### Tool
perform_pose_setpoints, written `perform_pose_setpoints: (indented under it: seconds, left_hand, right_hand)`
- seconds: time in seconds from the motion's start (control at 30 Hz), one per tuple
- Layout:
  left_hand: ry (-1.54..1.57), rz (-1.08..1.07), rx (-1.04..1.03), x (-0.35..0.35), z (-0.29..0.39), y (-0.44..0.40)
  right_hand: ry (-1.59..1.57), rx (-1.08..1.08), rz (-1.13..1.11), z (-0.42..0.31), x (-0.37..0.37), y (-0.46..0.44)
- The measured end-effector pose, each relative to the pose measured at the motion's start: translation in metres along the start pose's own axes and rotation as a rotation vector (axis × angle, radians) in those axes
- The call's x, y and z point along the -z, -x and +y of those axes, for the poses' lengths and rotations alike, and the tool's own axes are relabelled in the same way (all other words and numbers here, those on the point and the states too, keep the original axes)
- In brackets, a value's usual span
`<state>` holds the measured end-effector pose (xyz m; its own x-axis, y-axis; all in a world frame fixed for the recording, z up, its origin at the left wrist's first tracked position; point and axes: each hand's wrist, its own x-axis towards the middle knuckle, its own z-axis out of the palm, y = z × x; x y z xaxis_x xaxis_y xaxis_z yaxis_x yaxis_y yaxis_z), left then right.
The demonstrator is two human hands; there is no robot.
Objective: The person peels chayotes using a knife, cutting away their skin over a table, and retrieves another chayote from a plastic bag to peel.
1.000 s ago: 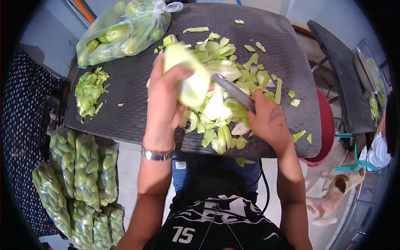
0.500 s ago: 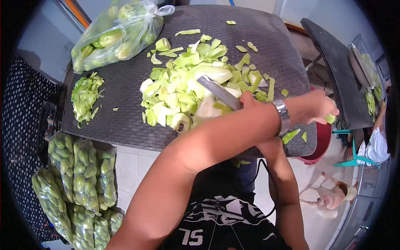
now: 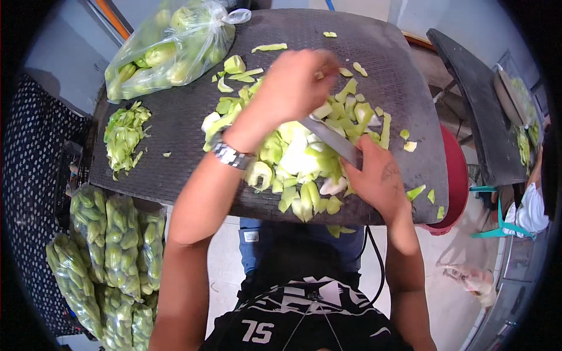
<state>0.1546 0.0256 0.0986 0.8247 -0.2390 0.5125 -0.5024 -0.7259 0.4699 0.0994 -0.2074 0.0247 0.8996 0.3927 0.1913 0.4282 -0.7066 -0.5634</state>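
My right hand (image 3: pixel 377 175) grips a knife (image 3: pixel 333 140), its blade slanting up and left over a heap of pale green cut vegetable pieces (image 3: pixel 293 155). Above the heap's upper part is my left hand (image 3: pixel 301 82), a watch on its wrist. Its fingers curl but are smeared by motion, so I cannot make out anything in them. Loose strips and peels (image 3: pixel 386 128) lie around the heap. A thicker cut chunk (image 3: pixel 234 64) rests behind it. Part of the heap is hidden under my left hand and forearm.
On the dark woven-pattern table (image 3: pixel 187 158) stand a clear bag of green vegetables (image 3: pixel 158 55) and a small peel pile (image 3: pixel 124 137). A red tub (image 3: pixel 453 181) is beyond the right edge. Several filled bags (image 3: pixel 120 245) lie lower left. A dog (image 3: pixel 471 281) lies on the floor.
My left hand has swung from beyond the table's right edge, where it held a pale green piece, back over the heap. A small pale piece now shows near the right edge. My right hand keeps the knife.
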Motion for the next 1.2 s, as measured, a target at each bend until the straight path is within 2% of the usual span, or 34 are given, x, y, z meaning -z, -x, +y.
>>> perform_pose_setpoints:
  seconds: [0.07, 0.17, 0.37, 0.47, 0.57, 0.67, 0.77, 0.9, 1.0, 1.07, 1.17, 1.2]
  left_hand:
    - [-0.165, -0.316, 0.149, 0.018, -0.025, 0.011]
    - [-0.157, -0.419, 0.114, 0.012, -0.049, 0.028]
    - [-0.367, -0.629, 0.166, 0.017, -0.012, 0.013]
    - [-0.416, -0.553, 0.13, -0.002, -0.023, 0.022]
    - [-0.368, -0.606, 0.15, -0.003, -0.026, 0.018]
    - [-0.31, -0.638, 0.245, -0.002, -0.023, 0.012]
    - [-0.24, -0.394, 0.186, -0.001, -0.03, 0.023]
    - [0.122, -0.3, 0.411, 0.034, -0.001, 0.035]
    - [1.006, -0.023, 0.649, 0.005, -0.03, 0.075]
    - [1.334, 0.066, 0.71, 0.005, -0.019, 0.091]
    - [1.882, 0.228, 0.797, -0.008, -0.028, 0.117]
    - [1.939, 0.313, 0.786, -0.01, -0.02, 0.119]
  right_hand:
    - [-0.003, -0.055, -0.013, 0.004, 0.009, 0.006]
    - [0.016, -0.061, 0.028, 0.017, 0.018, 0.012]
    - [-0.012, -0.192, -0.109, 0.003, 0.045, 0.005]
    - [0.014, -0.128, -0.143, 0.001, 0.046, 0.004]
    - [-0.038, -0.063, -0.105, 0.003, 0.04, 0.002]
    - [-0.129, -0.217, -0.124, -0.005, 0.041, -0.001]
    - [-0.071, -0.152, -0.111, -0.013, 0.05, -0.003]
    - [-0.073, -0.144, -0.183, -0.005, 0.055, 0.0]
    - [-0.146, -0.139, -0.171, -0.006, 0.055, 0.001]
    - [-0.192, -0.078, -0.096, -0.008, 0.05, 0.003]
    - [-0.273, -0.095, -0.096, -0.018, 0.046, 0.003]
    - [-0.271, -0.086, -0.111, -0.023, 0.043, 0.003]
